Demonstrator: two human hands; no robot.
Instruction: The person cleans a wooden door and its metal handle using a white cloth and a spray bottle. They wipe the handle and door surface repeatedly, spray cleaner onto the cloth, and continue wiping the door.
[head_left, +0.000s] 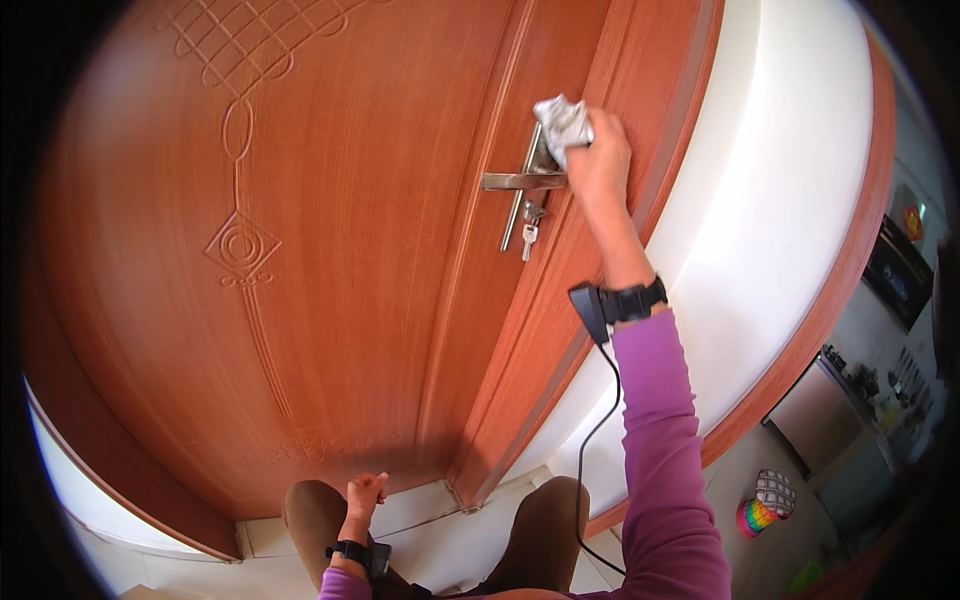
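A crumpled pale cloth (562, 129) is bunched in my right hand (602, 161), against the upper part of the metal lock plate on a reddish-brown wooden door (360, 225). Just below the cloth, the lever handle (517, 181) points to the left. Beneath the lever, a key (530, 238) hangs from the lock cylinder (533, 211). My left hand (365, 491) is low in front of me near my left knee, its fingers curled with nothing seen in them. The cloth and my hand hide part of the plate.
The door frame (649, 97) and white wall (720, 240) stand close on the right. A black cable (583, 465) runs from the device (592, 311) on my right wrist. Beyond the wall, a colourful stool (765, 504) stands on the tiled floor near a kitchen counter (821, 420).
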